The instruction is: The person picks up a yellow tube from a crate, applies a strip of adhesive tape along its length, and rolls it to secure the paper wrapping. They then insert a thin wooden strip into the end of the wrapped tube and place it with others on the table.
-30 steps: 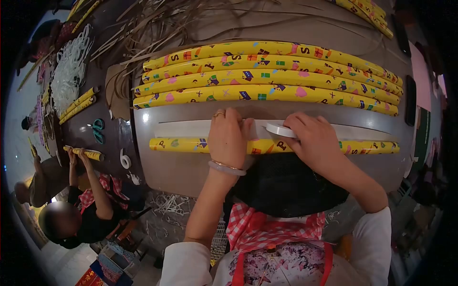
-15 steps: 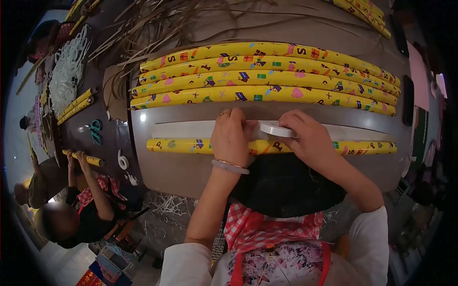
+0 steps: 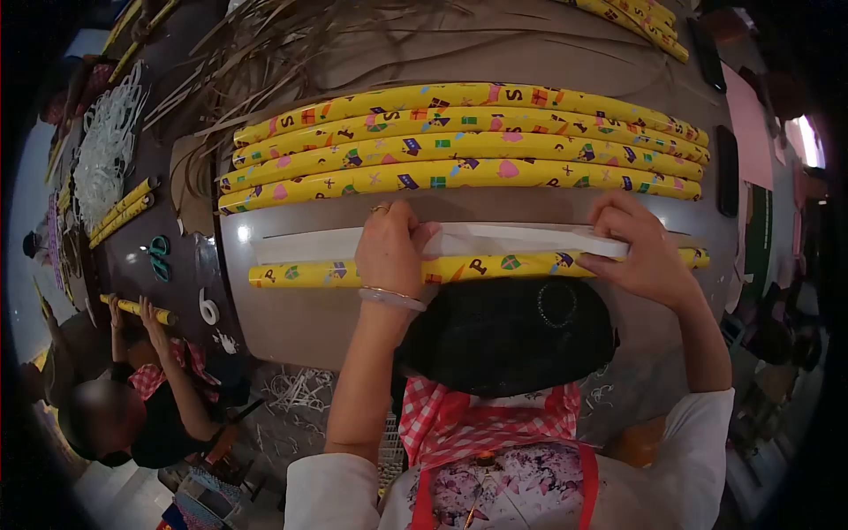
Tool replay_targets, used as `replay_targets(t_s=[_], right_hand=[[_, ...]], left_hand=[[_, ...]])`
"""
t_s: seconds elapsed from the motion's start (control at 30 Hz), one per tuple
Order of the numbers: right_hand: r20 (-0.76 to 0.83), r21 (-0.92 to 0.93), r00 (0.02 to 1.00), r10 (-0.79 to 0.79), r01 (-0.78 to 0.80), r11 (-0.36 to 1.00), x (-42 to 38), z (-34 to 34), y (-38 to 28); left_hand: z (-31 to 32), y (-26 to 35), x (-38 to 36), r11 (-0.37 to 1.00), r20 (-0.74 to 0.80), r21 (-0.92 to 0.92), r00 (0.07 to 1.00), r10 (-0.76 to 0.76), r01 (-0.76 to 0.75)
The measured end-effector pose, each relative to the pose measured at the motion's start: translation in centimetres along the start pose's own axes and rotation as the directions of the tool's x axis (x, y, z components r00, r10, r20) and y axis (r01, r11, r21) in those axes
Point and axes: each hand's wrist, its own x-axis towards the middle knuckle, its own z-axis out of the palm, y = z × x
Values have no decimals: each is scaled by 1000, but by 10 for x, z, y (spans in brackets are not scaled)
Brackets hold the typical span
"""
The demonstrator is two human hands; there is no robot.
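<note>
In front of me lies a yellow printed roll of wrapping paper [image 3: 495,267], its white underside [image 3: 309,245] showing as a long flap along the far side. My left hand [image 3: 389,252], wearing a ring and bangles, presses down on the flap and roll with fingers bent together around the end of a white strip. From there the strip stretches rightward to a roll of white tape [image 3: 608,249]. My right hand [image 3: 649,256] grips that tape roll between thumb and fingers, just above the yellow paper. What lies under my left fingertips is hidden.
Several finished yellow rolls [image 3: 459,146] lie side by side beyond my hands. Brown strips [image 3: 291,53] are heaped at the back left. Teal scissors [image 3: 159,258] and another white tape roll [image 3: 208,306] are on the left table, where a co-worker [image 3: 168,389] handles a yellow roll.
My right hand has moved right along the paper with the tape roll, drawing out a strip. My left hand stays on the paper. The whole view has shifted slightly.
</note>
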Motion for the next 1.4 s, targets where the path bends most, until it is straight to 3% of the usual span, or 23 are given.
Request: replay_targets(t_s=[0.3, 0.47, 0.53, 0.67, 0.87, 1.07, 1.4], right_hand=[[-9, 241, 976, 217, -208, 948, -18, -2, 29], [-118, -88, 955, 271, -282, 955, -18, 4, 33], [-139, -135, 953, 268, -287, 948, -17, 6, 35], [-177, -258, 945, 273, -313, 914, -18, 10, 36], [-256, -383, 944, 206, -295, 875, -19, 18, 42], [-261, -476, 947, 187, -295, 829, -17, 23, 41], [-276, -493, 942, 193, -311, 812, -16, 29, 41]], left_hand=[[0, -6, 6, 1000, 72, 31, 997, 1, -3], [-1, -5, 8, 997, 76, 66, 997, 23, -28], [-3, -3, 9, 998, 121, 29, 991, -53, 50], [-4, -4, 10, 999, 132, 52, 991, -18, 12], [-4, -5, 10, 996, 118, 82, 993, 31, -40], [-4, -5, 10, 999, 130, 47, 991, -6, -1], [-5, -3, 11, 998, 139, 64, 990, -28, 19]])
